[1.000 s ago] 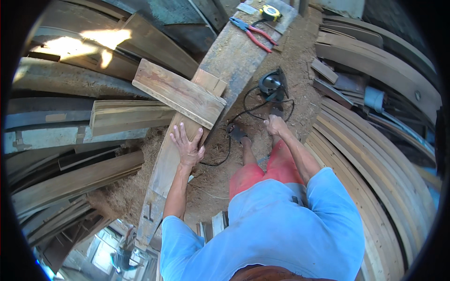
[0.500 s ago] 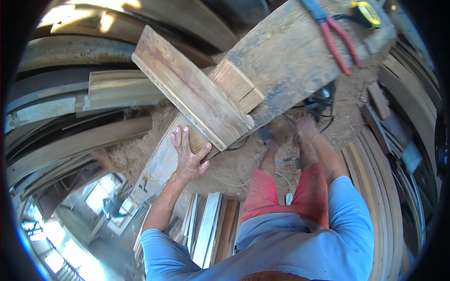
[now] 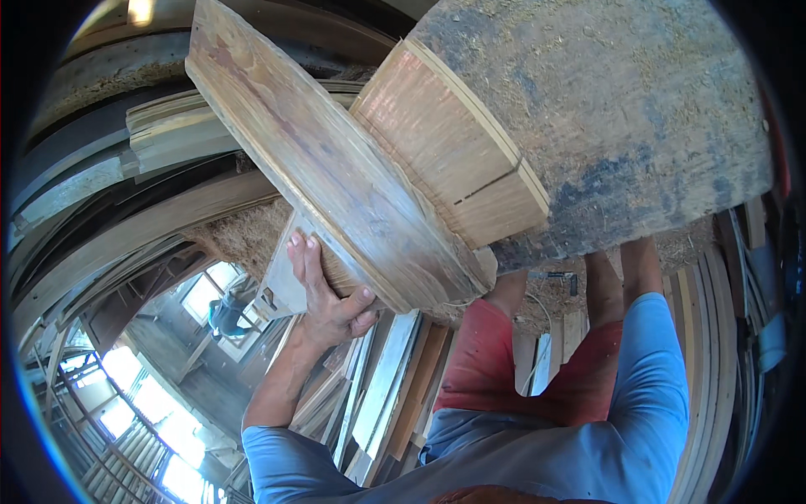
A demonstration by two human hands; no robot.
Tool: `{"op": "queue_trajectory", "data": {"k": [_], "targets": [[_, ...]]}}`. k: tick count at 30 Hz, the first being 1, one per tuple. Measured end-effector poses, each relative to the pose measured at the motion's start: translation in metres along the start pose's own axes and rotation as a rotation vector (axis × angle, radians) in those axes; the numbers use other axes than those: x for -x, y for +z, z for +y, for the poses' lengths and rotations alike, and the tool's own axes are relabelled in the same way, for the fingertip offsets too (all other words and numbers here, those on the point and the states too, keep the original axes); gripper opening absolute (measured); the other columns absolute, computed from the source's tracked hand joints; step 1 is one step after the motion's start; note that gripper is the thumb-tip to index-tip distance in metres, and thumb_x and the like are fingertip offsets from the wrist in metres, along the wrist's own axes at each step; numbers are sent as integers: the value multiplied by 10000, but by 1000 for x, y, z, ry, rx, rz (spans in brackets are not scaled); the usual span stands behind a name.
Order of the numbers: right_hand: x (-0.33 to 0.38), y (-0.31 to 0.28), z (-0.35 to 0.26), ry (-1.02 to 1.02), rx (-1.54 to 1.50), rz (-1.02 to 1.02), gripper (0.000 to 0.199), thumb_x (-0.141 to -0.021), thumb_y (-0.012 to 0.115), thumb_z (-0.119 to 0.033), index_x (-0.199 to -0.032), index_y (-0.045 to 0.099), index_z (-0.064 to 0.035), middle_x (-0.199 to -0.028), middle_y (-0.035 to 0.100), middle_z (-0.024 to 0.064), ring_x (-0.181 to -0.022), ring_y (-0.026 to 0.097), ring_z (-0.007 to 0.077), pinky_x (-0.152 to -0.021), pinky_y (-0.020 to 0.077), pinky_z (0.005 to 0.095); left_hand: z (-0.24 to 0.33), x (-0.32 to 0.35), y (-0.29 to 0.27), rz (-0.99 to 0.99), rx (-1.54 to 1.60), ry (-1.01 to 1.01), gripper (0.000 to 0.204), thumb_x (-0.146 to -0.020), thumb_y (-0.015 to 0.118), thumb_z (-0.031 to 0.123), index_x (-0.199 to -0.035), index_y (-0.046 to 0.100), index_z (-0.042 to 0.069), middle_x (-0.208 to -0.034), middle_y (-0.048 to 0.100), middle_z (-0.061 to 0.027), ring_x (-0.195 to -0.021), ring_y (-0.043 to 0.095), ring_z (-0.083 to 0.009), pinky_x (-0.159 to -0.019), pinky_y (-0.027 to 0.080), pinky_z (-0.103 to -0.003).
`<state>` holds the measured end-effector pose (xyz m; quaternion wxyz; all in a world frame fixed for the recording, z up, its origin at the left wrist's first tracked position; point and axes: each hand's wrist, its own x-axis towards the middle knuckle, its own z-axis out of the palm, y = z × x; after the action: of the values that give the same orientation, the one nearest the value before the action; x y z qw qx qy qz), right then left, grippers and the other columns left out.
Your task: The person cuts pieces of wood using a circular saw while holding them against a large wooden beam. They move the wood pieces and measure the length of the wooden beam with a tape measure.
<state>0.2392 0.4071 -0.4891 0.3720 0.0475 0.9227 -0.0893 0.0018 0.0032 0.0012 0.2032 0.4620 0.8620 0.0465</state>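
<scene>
My left hand (image 3: 326,298) lies on a pale wooden block (image 3: 336,267), its fingers stretched out and the thumb apart. The hand sits against the near edge of a long brown board (image 3: 336,168) set across the bench plank. On the board's other side is a short stack of flat wooden pieces (image 3: 453,143) with a dark line across its end. My right arm (image 3: 642,265) reaches down past the bench, and its hand is hidden beneath the plank.
A thick, worn bench plank (image 3: 604,109) with sawdust on it fills the upper right. Long timber stacks stand at the left (image 3: 126,202) and right (image 3: 705,361). Loose boards (image 3: 390,386) lie beside my legs. A distant person (image 3: 225,315) is at the lower left.
My head has come closer to the bench, so the boards look larger. The pliers, tape measure and tool by my feet have left view. My left hand stays on the block.
</scene>
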Motion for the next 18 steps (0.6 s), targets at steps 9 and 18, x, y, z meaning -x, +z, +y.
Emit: {"op": "queue_trajectory", "data": {"k": [9, 18], "targets": [[82, -100, 71, 215, -199, 3, 301, -935, 581, -49, -1227, 645, -13, -1070, 773, 206, -1051, 756, 368, -850, 623, 439, -4, 1, 8, 84, 38, 42, 705, -775, 770, 325, -1447, 568, 397, -1689, 152, -349, -1557, 101, -596, -1217, 49, -731], [317, -252, 44, 326, -1639, 104, 358, -869, 762, -83, -1186, 610, -17, -824, 645, 44, -633, 621, 142, -573, 545, 327, 2, 2, 7, 143, 40, 3, 994, -596, 866, 213, -1505, 537, 442, -1696, 169, -286, -1575, 97, -541, -1221, 63, -729]]}}
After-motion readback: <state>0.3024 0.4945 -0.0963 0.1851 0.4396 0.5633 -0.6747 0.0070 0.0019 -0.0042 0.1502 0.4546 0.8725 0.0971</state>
